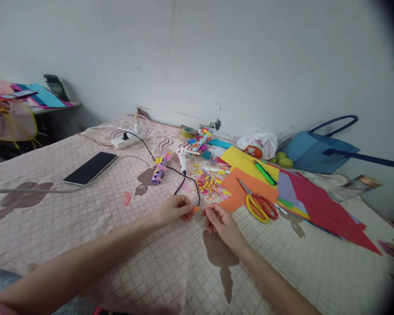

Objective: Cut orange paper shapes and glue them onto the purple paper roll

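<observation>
My left hand (178, 208) pinches a small orange piece of paper (196, 209) between thumb and fingertips. Close to it, my right hand (219, 220) has its thumb and fingers pressed together; what they hold, if anything, is too small to make out. Just beyond both hands lie a heap of colourful paper scraps (210, 185) and a white glue gun (183, 159) with a black cord. Scissors (258, 205) with yellow and red handles rest partly on orange paper (249, 188), right of my right hand.
A purple decorated paper roll (159, 169) lies left of the glue gun. Farther left are a phone (90, 168) and a power strip (127, 141) with cords. Red paper (325, 201), a green cutter knife (264, 173) and a blue bag (318, 151) are on the right.
</observation>
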A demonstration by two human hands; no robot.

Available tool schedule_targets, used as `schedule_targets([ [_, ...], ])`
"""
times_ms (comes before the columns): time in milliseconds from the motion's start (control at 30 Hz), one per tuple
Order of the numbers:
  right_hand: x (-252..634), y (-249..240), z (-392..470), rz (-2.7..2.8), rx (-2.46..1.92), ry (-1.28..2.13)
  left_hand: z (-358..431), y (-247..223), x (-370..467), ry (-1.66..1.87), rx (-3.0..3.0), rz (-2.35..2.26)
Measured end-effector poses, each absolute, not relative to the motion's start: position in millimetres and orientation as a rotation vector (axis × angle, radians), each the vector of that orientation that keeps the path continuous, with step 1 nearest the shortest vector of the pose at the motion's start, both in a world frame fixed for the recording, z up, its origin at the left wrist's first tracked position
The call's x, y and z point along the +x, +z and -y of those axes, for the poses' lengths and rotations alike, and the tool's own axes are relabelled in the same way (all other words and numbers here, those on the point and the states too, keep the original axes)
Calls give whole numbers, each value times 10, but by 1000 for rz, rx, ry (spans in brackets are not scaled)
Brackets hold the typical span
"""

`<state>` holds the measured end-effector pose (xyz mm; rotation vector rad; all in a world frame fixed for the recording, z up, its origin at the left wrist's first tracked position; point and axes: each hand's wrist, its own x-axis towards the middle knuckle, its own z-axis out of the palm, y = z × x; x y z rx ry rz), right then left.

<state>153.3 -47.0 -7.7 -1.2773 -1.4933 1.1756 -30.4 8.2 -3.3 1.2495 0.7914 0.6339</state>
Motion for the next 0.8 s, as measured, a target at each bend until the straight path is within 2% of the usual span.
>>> schedule_targets([
  [133, 1500, -2, 223, 1552, -1271, 1054, -113, 24, -453, 672, 1291, -817],
  [300, 1429, 27, -341, 1735, -1357, 577, -297, 168, -802, 747, 1381, -892],
  [367, 1360, 33, -599, 1750, -1375, 485, -409, 226, -929, 781, 1382, -944],
  [600, 973, 15, -1402, 1750, -1522, 369, -741, 298, -1129, 869, 1360, -1012],
  [800, 733, -16, -1730, 1714, -1624, 376, -873, 262, -1159, 858, 1300, -994],
])
